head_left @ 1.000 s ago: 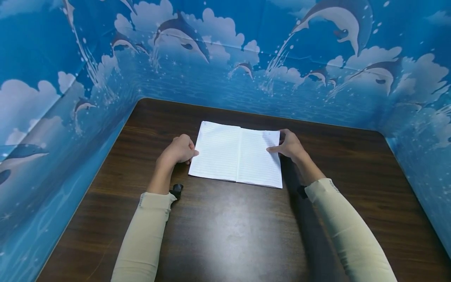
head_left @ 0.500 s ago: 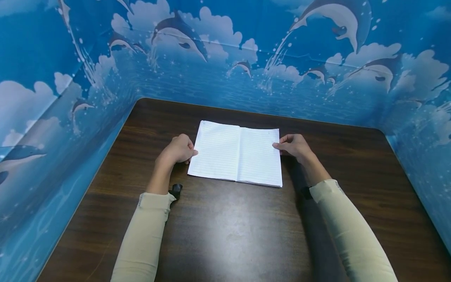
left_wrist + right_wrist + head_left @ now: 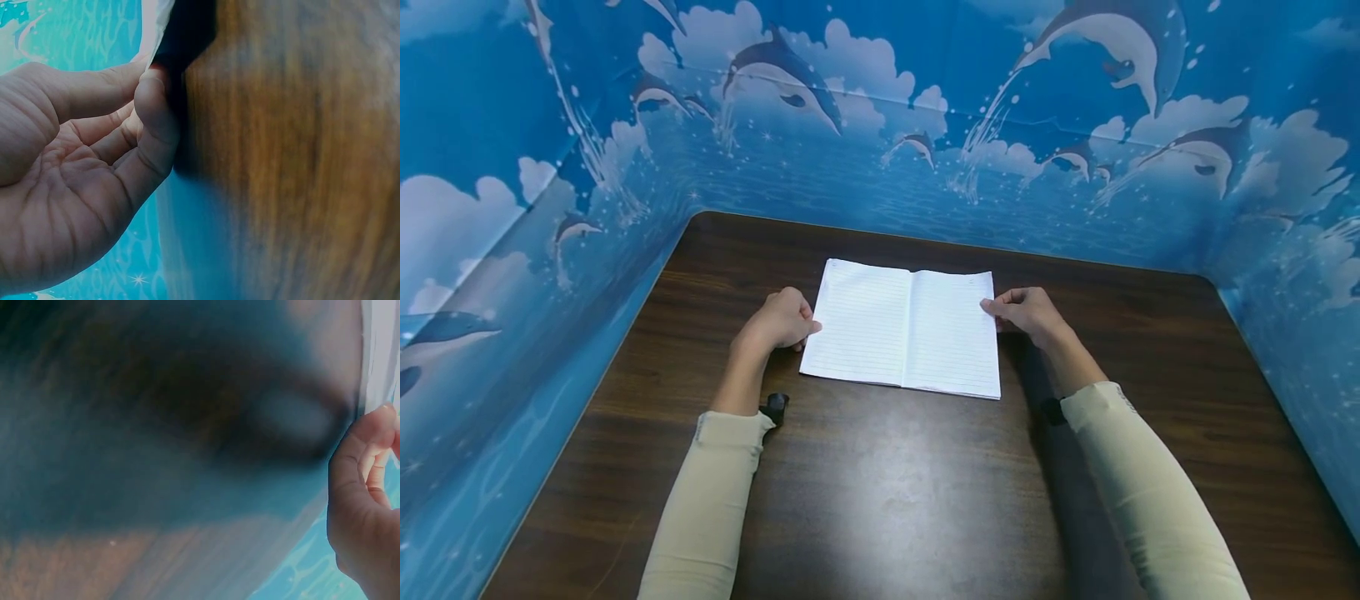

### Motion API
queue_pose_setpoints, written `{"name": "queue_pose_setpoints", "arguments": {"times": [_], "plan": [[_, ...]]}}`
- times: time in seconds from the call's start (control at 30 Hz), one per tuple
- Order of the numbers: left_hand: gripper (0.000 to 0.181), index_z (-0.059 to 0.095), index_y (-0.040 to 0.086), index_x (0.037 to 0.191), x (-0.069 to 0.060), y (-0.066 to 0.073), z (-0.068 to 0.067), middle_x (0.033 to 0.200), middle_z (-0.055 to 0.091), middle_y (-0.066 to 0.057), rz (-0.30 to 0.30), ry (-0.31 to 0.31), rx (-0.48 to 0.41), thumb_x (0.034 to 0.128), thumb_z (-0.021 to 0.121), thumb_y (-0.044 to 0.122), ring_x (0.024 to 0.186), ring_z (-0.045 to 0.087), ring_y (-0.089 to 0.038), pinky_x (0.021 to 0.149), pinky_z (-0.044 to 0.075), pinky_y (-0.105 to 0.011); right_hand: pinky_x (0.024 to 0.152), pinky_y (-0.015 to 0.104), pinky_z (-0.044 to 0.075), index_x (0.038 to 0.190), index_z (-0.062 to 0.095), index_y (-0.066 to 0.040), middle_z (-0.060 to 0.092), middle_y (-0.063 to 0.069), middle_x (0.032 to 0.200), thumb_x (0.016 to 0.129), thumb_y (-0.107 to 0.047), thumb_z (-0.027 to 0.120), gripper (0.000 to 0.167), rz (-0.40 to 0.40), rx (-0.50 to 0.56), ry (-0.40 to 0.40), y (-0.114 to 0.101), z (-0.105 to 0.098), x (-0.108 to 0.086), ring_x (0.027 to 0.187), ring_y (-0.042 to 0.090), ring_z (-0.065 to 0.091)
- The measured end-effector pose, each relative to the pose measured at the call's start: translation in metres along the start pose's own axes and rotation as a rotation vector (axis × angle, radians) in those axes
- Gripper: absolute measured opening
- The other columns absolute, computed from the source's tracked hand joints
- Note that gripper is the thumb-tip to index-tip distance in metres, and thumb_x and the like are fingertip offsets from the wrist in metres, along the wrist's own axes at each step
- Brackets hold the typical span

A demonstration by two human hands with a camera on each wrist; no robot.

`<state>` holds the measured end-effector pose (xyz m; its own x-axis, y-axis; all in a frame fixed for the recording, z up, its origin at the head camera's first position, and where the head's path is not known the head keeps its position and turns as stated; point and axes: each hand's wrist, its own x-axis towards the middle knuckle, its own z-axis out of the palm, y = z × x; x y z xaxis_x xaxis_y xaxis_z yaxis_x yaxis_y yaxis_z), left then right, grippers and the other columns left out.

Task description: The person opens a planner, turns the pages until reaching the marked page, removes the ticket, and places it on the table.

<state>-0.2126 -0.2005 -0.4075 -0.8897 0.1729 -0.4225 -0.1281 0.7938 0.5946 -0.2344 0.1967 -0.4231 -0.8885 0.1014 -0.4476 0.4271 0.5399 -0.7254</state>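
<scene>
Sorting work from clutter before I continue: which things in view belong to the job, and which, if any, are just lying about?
Job:
open notebook
left grip, pinching its left edge
right grip, pinching its right edge

Just around it:
dark table beneath
dolphin-print cloth behind
black wrist gear

On the dark wooden table there lies an open notebook with lined pages, whose left edge the left hand pinches and whose right edge the right hand pinches, and behind stands a blue backdrop with dolphins.
</scene>
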Motion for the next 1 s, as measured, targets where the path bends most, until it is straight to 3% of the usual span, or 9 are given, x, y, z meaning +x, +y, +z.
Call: {"name": "queue_pose_setpoints", "arguments": {"times": [0.17, 0.47, 0.77, 1.0], "plan": [[0.026, 0.067, 0.003, 0.084, 0.0, 0.0, -0.001, 0.068, 0.061, -0.007, 0.002, 0.007, 0.0, 0.1074, 0.065, 0.014, 0.067, 0.059, -0.02, 0.068, 0.045, -0.036, 0.094, 0.035, 0.057, 0.122, 0.067, -0.001, 0.063, 0.01, 0.11, 0.103, -0.039, 0.074, 0.042, 0.009, 0.019, 0.004, -0.007, -0.005, -0.003, 0.094, 0.021, 0.062], [0.029, 0.067, 0.002, 0.082, -0.001, 0.0, -0.001, 0.066, 0.06, -0.007, 0.013, -0.011, 0.003, 0.1084, 0.063, 0.015, 0.066, 0.058, -0.021, 0.069, 0.045, -0.037, 0.098, 0.039, 0.057, 0.117, 0.068, -0.004, 0.066, 0.0, 0.091, 0.102, -0.041, 0.074, 0.041, -0.049, 0.051, -0.014, -0.026, -0.014, -0.014, 0.081, 0.015, 0.063], [0.033, 0.066, 0.004, 0.078, 0.0, -0.002, 0.0, 0.064, 0.059, -0.006, 0.01, -0.008, 0.0, 0.1085, 0.063, 0.014, 0.064, 0.058, -0.021, 0.068, 0.045, -0.036, 0.071, 0.022, 0.058, 0.12, 0.069, -0.003, 0.066, -0.003, 0.079, 0.102, -0.039, 0.075, 0.041, -0.088, 0.155, -0.073, -0.063, -0.014, -0.027, 0.07, 0.01, 0.064], [0.042, 0.058, 0.008, 0.068, 0.003, -0.001, 0.001, 0.062, 0.058, -0.006, 0.017, -0.023, 0.008, 0.109, 0.062, 0.014, 0.061, 0.055, -0.02, 0.064, 0.042, -0.035, 0.071, 0.021, 0.059, 0.128, 0.068, 0.002, 0.065, -0.003, 0.081, 0.104, -0.036, 0.073, 0.045, -0.127, 0.23, -0.094, -0.099, 0.004, -0.032, 0.068, 0.007, 0.064]]}}
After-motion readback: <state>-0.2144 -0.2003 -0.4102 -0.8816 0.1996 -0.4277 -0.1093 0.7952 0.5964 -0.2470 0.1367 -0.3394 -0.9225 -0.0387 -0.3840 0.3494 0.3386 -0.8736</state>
